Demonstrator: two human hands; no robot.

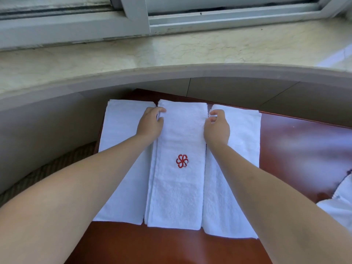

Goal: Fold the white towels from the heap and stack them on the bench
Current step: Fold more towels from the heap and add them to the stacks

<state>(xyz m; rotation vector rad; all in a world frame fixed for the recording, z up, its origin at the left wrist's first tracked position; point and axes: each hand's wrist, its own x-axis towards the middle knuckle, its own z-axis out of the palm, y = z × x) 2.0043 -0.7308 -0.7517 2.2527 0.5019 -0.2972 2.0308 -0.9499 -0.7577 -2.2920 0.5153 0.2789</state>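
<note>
**Hands at the far corners of a folded towel on the bench**

A glossy reddish-brown wooden bench [297,149] carries three long white terry towels folded into narrow strips and laid side by side, touching along their edges. The middle towel with a red embroidered pinwheel emblem [179,187] lies slightly proud of its neighbours: the plain white folded towel on the left [122,168] and the plain white folded towel on the right [242,149]. The left hand [150,123] curls its fingers over the far left edge of the emblem towel, thumb on top, gripping the layers there. The right hand [217,128] pinches the far right corner between thumb and curled fingers. A rumpled mass of white cloth [339,202], probably the remaining heap, shows at the right margin, well apart from the three strips.

Handling, as judged: the terry cloth looks soft, limp and light, thick enough where layered to hold a crease, yet likely to sag or splay if lifted by one point. The sound hold is at both far corners together, catching all layers, so the far end can be carried toward the near end in one even fold. The polished bench may let the strip slide.

Behind the bench stand a pale stone sill [133,52] and a grey window frame [133,18].
</note>
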